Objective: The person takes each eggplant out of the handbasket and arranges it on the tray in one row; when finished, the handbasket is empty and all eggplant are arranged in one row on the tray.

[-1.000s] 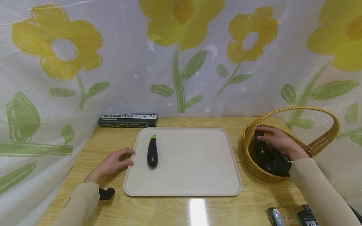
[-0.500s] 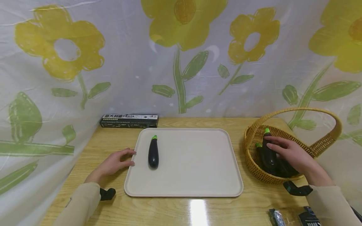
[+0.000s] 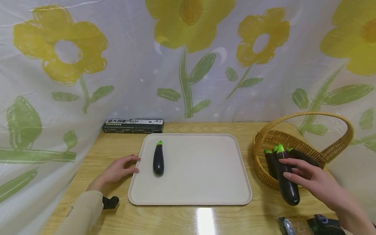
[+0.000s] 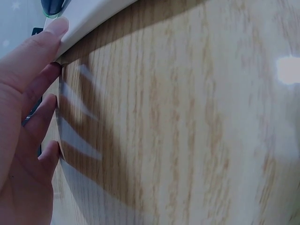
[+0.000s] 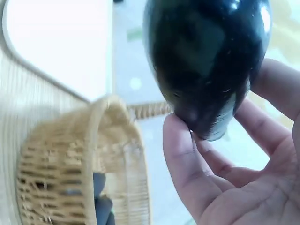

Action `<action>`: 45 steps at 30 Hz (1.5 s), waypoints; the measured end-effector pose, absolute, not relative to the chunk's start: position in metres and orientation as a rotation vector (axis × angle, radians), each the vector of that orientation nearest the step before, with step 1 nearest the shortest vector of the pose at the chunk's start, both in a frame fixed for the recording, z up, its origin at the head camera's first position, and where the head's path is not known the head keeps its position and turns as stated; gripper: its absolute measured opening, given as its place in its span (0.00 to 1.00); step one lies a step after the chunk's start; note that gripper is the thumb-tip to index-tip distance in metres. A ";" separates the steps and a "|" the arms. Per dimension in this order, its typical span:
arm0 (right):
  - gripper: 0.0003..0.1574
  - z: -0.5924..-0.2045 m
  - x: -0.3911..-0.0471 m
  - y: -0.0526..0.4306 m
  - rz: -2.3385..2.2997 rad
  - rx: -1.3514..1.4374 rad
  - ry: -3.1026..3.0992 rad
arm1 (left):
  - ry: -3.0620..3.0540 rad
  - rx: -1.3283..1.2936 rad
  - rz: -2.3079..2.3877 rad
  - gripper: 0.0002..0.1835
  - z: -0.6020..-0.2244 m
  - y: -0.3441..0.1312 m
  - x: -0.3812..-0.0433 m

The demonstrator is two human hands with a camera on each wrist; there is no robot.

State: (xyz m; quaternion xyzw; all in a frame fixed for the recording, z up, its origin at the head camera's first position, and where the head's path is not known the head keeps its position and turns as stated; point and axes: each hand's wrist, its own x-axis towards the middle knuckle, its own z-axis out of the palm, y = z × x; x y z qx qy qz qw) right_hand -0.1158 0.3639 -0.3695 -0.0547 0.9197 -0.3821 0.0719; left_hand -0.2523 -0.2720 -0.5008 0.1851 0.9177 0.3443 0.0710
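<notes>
My right hand point(image 3: 315, 181) pinches a dark eggplant point(image 3: 288, 182) with a green stem end between thumb and fingers, over the near rim of a wicker basket point(image 3: 265, 178). That eggplant looms large in the right wrist view point(image 5: 206, 61). Several more eggplants point(image 3: 302, 156) lie inside the basket, partly hidden by the held one. Another eggplant point(image 3: 158, 159) rests on the left part of a pale tray point(image 3: 202, 169), stem pointing away. My left hand point(image 3: 118, 169) touches the tray's left edge; in the left wrist view its thumb point(image 4: 56, 28) lies on the rim, fingers spread.
A black pasta box point(image 3: 133, 126) stands behind the tray at the back left. Packaged items point(image 3: 296, 226) lie at the front right, partly under the right arm. The basket's tall handle point(image 3: 311, 113) arches over its opening. A flowered cloth point(image 3: 132, 65) hangs behind the wooden table.
My right hand has lifted an eggplant from inside the basket and drawn it toward me, over the near rim. The left hand and the eggplant on the tray have stayed put.
</notes>
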 end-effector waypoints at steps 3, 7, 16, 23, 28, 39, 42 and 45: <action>0.29 -0.370 -0.109 0.354 -1.230 -0.204 2.736 | 2.753 0.547 1.038 0.25 -0.501 -0.273 -0.252; 0.28 -0.369 -0.108 0.335 -1.367 -0.310 2.686 | 2.754 0.543 1.032 0.25 -0.501 -0.273 -0.251; 0.26 -0.380 -0.134 0.292 -1.468 -0.492 2.670 | 2.754 0.540 1.043 0.25 -0.500 -0.275 -0.253; 0.29 -0.399 -0.171 0.257 -1.546 -0.393 2.489 | 2.746 0.534 1.038 0.25 -0.499 -0.274 -0.253; 0.31 -0.421 -0.202 0.219 -1.569 -0.368 2.344 | 2.737 0.533 1.057 0.25 -0.496 -0.272 -0.252; 0.30 -0.448 -0.257 0.126 -1.350 -0.451 2.358 | 2.755 0.561 1.061 0.24 -0.498 -0.274 -0.251; 0.28 -0.456 -0.268 0.107 -1.227 -0.571 2.462 | 2.757 0.563 1.061 0.24 -0.499 -0.273 -0.251; 0.26 -0.461 -0.276 0.091 -1.077 -0.691 2.592 | 2.760 0.567 1.055 0.24 -0.499 -0.272 -0.251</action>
